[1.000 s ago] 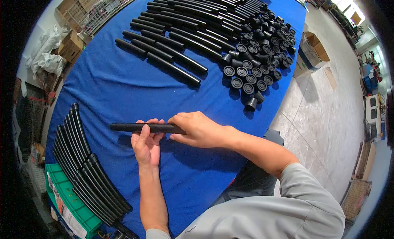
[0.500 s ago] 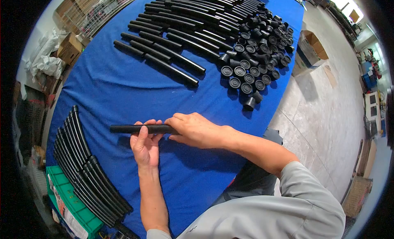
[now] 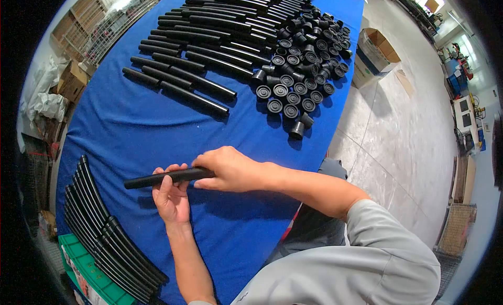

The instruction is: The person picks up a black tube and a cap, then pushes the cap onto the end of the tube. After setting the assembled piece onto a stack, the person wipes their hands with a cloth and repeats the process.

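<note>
Tube, black, qty 1, over the blue-clothed desk, held crosswise in both hands. Hands: 2. Left hand is palm up under the tube around mid-length, thumb across the near face, fingers behind. Right hand is clamped from above on the tube's right end, which is hidden in that grip. Tube's left end sticks out free.

Beyond the tube: batch of black tubes in staggered lines. Dozens, overlapped, no exact count possible. Foremost line is 2 tubes, nearly end to end.

Beyond and right of the tube: heap of black caps, also dozens, some buried. 2 of them sit at its near edge, just beside each other.

Left of the tube, on its near side: second batch of tubes, 2 staggered bunches, over ten pieces, exact figure unclear. Farther left of the tube, along that batch: green crate, qty 1.

Well right of the tube, past the desk edge: open cardboard box, qty 1, on the floor.
</note>
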The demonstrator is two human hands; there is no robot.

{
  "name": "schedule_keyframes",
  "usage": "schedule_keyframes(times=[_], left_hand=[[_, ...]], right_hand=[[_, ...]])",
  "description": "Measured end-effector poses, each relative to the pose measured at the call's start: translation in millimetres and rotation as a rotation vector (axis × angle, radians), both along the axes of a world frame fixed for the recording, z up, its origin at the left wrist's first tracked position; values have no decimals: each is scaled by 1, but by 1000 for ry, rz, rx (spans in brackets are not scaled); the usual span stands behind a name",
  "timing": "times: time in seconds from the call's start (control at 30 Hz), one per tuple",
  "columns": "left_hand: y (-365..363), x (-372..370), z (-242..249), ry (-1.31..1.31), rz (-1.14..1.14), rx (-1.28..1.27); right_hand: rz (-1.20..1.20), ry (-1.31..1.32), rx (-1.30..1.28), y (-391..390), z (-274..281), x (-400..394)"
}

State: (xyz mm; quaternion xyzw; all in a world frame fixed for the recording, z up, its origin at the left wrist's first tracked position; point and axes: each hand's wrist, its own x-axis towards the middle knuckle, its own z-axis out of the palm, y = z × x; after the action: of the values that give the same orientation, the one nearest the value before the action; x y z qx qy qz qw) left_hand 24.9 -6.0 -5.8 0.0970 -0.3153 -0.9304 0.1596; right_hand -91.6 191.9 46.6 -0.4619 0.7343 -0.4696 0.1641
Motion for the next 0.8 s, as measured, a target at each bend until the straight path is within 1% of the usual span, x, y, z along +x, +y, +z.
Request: schedule_keyframes(times=[0.03,0.07,0.13,0.17,0.27,0.37,0.47,0.5,0.6,0.67,0.7,0.77,0.8], left_hand=[[1,0,2,17,-17,-6],[4,-1,5,35,-37,-12],[9,-4,10,-35,25,31],[10,-4,11,-71,58,51],[2,-2,1,-35,41,16],[3,0,6,41,-30,26],[6,-3,10,-31,6,73],[5,-3,8,-21,10,69],[2,-1,2,20,3,83],[0,0,3,65,-26,122],[1,-1,4,41,-13,125],[6,-4,5,-5,10,132],[7,-4,6,-10,1,122]], right_hand=[[60,-217,167,2,16,-6],[13,-105,89,2,10,-6],[-86,121,-66,-1,-2,-1],[-106,331,0,-2,-7,1],[-65,309,1,0,-8,3],[117,-501,333,8,41,-14],[-45,163,-52,0,-11,0],[-46,288,-2,1,-6,2],[-44,258,-61,0,-8,3],[69,-312,212,3,30,-7],[125,-596,348,4,43,-11],[25,-117,56,1,8,-4],[-25,123,-90,-2,4,1]])
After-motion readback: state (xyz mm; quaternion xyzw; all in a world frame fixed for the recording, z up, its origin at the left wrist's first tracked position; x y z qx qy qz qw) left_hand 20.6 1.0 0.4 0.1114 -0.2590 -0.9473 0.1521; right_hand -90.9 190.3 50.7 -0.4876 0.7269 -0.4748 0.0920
